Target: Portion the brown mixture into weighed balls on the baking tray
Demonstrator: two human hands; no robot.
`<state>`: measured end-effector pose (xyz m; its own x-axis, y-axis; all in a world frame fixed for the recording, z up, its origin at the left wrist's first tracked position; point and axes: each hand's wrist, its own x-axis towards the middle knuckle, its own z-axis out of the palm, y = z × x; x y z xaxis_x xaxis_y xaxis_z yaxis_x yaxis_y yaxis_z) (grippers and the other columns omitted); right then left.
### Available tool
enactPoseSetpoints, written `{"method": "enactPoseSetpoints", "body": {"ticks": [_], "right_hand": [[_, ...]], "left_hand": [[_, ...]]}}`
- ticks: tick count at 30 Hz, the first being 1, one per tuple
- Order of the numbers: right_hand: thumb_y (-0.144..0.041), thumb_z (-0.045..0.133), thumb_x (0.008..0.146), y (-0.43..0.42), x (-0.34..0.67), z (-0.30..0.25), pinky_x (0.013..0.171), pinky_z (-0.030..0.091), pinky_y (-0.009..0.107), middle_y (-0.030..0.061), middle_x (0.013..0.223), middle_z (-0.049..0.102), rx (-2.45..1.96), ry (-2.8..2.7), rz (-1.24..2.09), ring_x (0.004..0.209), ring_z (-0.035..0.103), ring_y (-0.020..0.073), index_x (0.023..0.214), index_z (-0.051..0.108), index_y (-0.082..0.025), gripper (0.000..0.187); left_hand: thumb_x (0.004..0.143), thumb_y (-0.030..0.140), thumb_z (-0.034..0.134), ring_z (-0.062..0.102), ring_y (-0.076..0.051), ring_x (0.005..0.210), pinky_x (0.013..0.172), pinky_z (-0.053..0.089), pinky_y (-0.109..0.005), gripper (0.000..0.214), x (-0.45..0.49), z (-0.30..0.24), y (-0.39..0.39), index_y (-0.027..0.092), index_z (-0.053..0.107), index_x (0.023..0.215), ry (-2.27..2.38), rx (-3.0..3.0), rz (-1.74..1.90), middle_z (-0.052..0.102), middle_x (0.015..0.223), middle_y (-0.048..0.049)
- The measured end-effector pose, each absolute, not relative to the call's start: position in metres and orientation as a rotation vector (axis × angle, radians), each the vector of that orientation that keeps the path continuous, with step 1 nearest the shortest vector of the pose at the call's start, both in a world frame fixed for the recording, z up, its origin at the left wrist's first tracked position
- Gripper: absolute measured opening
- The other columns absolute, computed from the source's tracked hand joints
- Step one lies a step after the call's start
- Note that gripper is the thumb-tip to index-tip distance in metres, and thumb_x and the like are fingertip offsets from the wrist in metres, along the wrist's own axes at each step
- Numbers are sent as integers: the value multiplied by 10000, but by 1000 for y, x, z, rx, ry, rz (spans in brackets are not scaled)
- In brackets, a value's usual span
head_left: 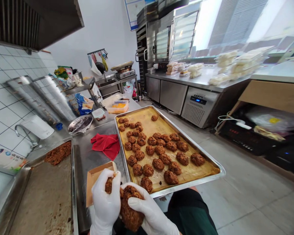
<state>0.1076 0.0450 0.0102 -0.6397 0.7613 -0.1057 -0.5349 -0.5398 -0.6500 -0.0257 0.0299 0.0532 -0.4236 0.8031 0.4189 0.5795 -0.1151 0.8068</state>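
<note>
My left hand [104, 199], in a white glove, is curled around a small clump of dark brown, sticky mixture [109, 185]. Beside it my right hand [150, 209], also gloved, grips a larger lump [131, 213] of the same mixture; the two pieces nearly touch. Just ahead lies a baking tray [145, 118] lined with yellowish paper. Several rounded brown balls [159, 149] sit on it, smaller at the left and bigger toward the near right side. Partly behind my left hand is a brown paper box [93, 179], its inside mostly hidden.
At left a deep metal tray [46, 199] holds leftover mixture [58, 154] at its far end. A red cloth [105, 145] lies between the trays. Farther back are a foil-covered bowl [80, 124] and a plastic tub [116, 107]. A steel counter [172, 97] stands across the aisle.
</note>
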Motion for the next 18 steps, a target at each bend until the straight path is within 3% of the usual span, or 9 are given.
{"method": "enactPoseSetpoints", "body": {"ticks": [4, 9, 14, 18], "right_hand": [[-275, 790, 695, 45, 105, 8, 847, 508, 356, 67, 1014, 738, -543, -738, 2201, 915, 659, 232, 1067, 718, -182, 390], [-285, 764, 725, 48, 107, 0, 788, 525, 335, 78, 974, 750, -556, -687, 2224, 876, 677, 226, 1059, 717, -162, 359], [-288, 682, 836, 57, 120, -5, 890, 522, 369, 130, 1112, 757, -493, -593, 2223, 978, 708, 246, 1145, 690, -144, 341], [-307, 700, 837, 77, 128, -5, 983, 501, 407, 128, 1138, 767, -504, -453, 2186, 1028, 715, 254, 1157, 696, -148, 357]], "left_hand": [[951, 378, 515, 508, -131, 597, 590, 433, -233, 211, -29, 50, 36, 223, 551, 812, 1917, 1165, 1785, 512, 657, 43], [953, 392, 474, 564, -160, 665, 642, 474, -262, 252, -60, 65, 40, 213, 583, 814, 1981, 1321, 1797, 576, 720, 5], [888, 436, 589, 624, -202, 856, 783, 491, -301, 220, -103, 64, 47, 219, 617, 868, 2128, 1637, 1345, 639, 898, -20], [870, 409, 591, 642, -243, 1009, 913, 504, -390, 267, -127, 38, 49, 219, 644, 1050, 2100, 1792, 939, 619, 1077, -67]]}}
